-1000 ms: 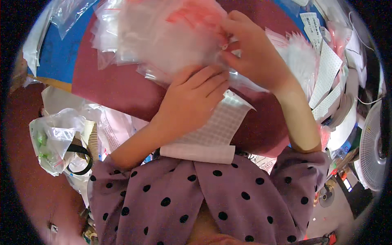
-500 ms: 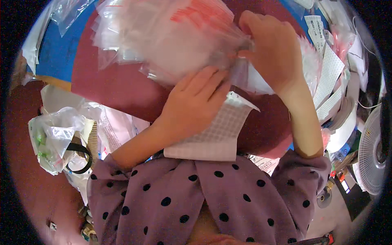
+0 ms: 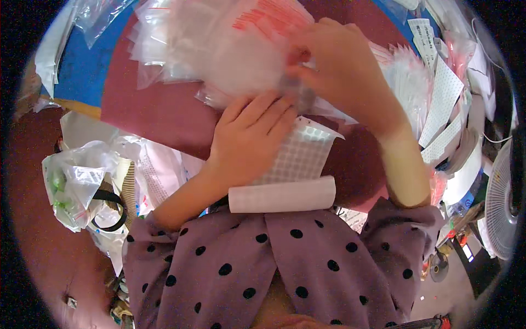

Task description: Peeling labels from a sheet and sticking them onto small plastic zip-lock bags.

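Observation:
My left hand (image 3: 249,137) lies flat, its fingers stretched side by side over the near edge of a clear plastic bag (image 3: 230,77) and the upper part of a sheet of small round stickers (image 3: 307,148). The sheet's near end curls up into a white roll against my shirt. My right hand (image 3: 345,77) is bent above the bag's right side, thumb and fingertips drawn together in a pinch. Motion blurs the fingertips, and what they hold is too small to make out. More clear bags with red edges (image 3: 274,22) fan out beyond my hands.
A stack of clear bags (image 3: 408,82) lies right of my right forearm, beside perforated white sheets (image 3: 441,104). A white fan (image 3: 501,203) stands at the far right. At left are a filled plastic bag (image 3: 76,175) and a black loop (image 3: 121,211). The tabletop (image 3: 148,118) is dark red.
My right hand has moved left over the bag, its fingertips drawing closer together. My left hand has shifted slightly left. The sheet's near end has curled up further.

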`<state>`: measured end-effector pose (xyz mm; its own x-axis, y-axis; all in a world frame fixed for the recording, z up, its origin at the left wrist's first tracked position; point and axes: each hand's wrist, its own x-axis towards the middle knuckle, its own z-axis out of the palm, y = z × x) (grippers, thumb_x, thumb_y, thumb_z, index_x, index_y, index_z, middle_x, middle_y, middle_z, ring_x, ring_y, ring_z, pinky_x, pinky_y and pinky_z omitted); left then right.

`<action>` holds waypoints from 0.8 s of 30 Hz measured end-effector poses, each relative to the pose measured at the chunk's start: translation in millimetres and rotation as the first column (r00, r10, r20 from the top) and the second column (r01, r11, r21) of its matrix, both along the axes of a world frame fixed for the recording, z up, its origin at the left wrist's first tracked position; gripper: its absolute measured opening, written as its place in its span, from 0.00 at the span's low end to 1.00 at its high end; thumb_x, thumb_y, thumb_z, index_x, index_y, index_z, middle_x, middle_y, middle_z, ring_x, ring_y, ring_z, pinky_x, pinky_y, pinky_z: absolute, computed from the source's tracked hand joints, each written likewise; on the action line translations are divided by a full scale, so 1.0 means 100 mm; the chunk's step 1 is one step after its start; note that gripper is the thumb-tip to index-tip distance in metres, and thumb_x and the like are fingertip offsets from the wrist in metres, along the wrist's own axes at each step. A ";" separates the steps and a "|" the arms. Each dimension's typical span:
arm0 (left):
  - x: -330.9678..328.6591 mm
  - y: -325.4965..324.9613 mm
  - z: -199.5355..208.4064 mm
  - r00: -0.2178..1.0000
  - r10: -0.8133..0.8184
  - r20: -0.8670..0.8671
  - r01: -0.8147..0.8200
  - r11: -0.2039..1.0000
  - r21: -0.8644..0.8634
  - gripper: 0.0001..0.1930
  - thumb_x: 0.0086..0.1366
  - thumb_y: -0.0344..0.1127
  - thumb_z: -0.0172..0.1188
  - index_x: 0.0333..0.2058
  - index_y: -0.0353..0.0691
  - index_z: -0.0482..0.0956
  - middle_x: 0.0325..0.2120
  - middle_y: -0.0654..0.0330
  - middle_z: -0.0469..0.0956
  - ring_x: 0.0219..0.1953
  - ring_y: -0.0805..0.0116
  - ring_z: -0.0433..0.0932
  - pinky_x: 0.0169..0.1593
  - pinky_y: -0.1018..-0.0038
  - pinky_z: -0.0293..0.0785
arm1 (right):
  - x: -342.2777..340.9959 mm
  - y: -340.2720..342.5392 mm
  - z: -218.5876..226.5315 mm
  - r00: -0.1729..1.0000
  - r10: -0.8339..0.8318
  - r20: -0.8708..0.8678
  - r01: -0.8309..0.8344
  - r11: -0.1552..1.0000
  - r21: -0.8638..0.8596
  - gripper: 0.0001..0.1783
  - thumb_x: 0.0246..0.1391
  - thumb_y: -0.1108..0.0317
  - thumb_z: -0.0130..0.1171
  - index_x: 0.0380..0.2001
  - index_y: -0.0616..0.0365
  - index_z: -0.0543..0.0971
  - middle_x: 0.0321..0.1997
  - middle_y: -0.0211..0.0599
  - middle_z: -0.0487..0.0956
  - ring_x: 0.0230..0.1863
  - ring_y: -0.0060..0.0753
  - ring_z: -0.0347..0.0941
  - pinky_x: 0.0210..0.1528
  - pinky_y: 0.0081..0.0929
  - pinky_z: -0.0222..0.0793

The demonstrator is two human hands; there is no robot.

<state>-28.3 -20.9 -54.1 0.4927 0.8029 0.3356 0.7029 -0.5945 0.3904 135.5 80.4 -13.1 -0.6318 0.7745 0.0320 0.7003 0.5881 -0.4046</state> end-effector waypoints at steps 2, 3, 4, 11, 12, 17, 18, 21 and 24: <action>-0.01 0.02 0.03 0.999 -0.025 0.042 0.026 0.999 -0.036 0.11 0.50 0.33 0.56 0.34 0.40 0.76 0.40 0.61 0.75 0.45 0.63 0.71 0.47 0.67 0.67 | -0.01 0.00 0.01 0.983 -0.054 0.175 0.043 0.997 0.062 0.09 0.35 0.66 0.64 0.23 0.53 0.75 0.26 0.30 0.74 0.34 0.37 0.70 0.37 0.35 0.58; -0.02 0.04 0.06 0.995 -0.048 0.087 0.054 0.996 -0.071 0.11 0.49 0.32 0.57 0.34 0.40 0.76 0.40 0.62 0.76 0.44 0.64 0.71 0.45 0.67 0.67 | -0.01 0.00 0.02 0.932 -0.116 0.343 0.076 0.989 0.130 0.09 0.36 0.66 0.63 0.24 0.53 0.75 0.26 0.30 0.74 0.34 0.37 0.69 0.37 0.35 0.58; -0.04 0.04 0.11 0.995 -0.046 0.088 0.052 0.996 -0.067 0.11 0.49 0.32 0.57 0.34 0.40 0.76 0.40 0.62 0.76 0.44 0.64 0.71 0.45 0.67 0.67 | 0.01 0.00 0.03 0.932 -0.115 0.344 0.073 0.988 0.134 0.09 0.36 0.66 0.63 0.24 0.53 0.75 0.26 0.30 0.74 0.34 0.37 0.69 0.37 0.35 0.58; -0.10 -0.01 0.36 0.762 0.442 0.473 0.081 0.660 -0.747 0.08 0.56 0.31 0.60 0.33 0.33 0.76 0.26 0.59 0.77 0.29 0.74 0.74 0.33 0.79 0.68 | 0.17 -0.37 0.32 0.944 -0.052 -0.326 -0.121 0.865 -0.488 0.15 0.41 0.71 0.64 0.35 0.59 0.74 0.28 0.36 0.71 0.31 0.29 0.69 0.34 0.25 0.64; -0.11 0.00 0.38 0.713 0.503 0.488 0.166 0.556 -0.814 0.10 0.59 0.33 0.58 0.35 0.31 0.76 0.24 0.59 0.77 0.27 0.78 0.73 0.32 0.81 0.67 | 0.16 -0.45 0.32 0.952 -0.043 -0.302 -0.119 0.859 -0.498 0.15 0.41 0.74 0.63 0.35 0.61 0.73 0.28 0.37 0.71 0.31 0.31 0.70 0.33 0.26 0.65; -0.11 -0.06 0.34 0.597 0.553 0.582 0.372 0.452 -0.811 0.13 0.62 0.33 0.55 0.42 0.30 0.76 0.25 0.62 0.77 0.30 0.82 0.70 0.33 0.81 0.66 | 0.12 -0.69 0.38 0.954 -0.136 -0.269 0.034 0.935 -0.353 0.13 0.41 0.80 0.59 0.34 0.62 0.72 0.31 0.40 0.71 0.33 0.40 0.71 0.34 0.30 0.67; -0.10 -0.06 0.33 0.609 0.507 0.609 0.380 0.488 -0.786 0.14 0.63 0.34 0.53 0.43 0.30 0.75 0.25 0.63 0.77 0.29 0.82 0.69 0.33 0.81 0.66 | 0.12 -0.71 0.38 0.964 -0.113 -0.242 0.036 0.953 -0.302 0.13 0.41 0.81 0.57 0.34 0.62 0.72 0.32 0.41 0.71 0.35 0.43 0.71 0.35 0.32 0.67; -0.10 -0.01 0.41 0.709 0.489 0.508 0.342 0.391 -0.854 0.15 0.63 0.37 0.54 0.42 0.32 0.77 0.32 0.61 0.79 0.35 0.77 0.74 0.40 0.80 0.68 | 0.14 -0.76 0.39 0.976 -0.101 -0.195 0.050 0.967 -0.250 0.14 0.41 0.82 0.56 0.35 0.61 0.72 0.34 0.42 0.71 0.38 0.47 0.70 0.38 0.34 0.67; -0.08 0.00 0.43 0.730 0.481 0.485 0.306 0.405 -0.862 0.15 0.63 0.37 0.54 0.42 0.31 0.77 0.31 0.61 0.79 0.36 0.77 0.73 0.41 0.80 0.68 | 0.16 -0.79 0.38 0.973 -0.100 -0.207 0.052 0.973 -0.226 0.14 0.40 0.82 0.55 0.35 0.60 0.72 0.35 0.42 0.71 0.39 0.48 0.69 0.40 0.34 0.67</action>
<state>-36.5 -21.4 -11.4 0.4002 0.8232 -0.4026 0.0930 0.4006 0.9115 151.4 1.4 24.7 -0.5673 0.8234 -0.0138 0.6218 0.4172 -0.6628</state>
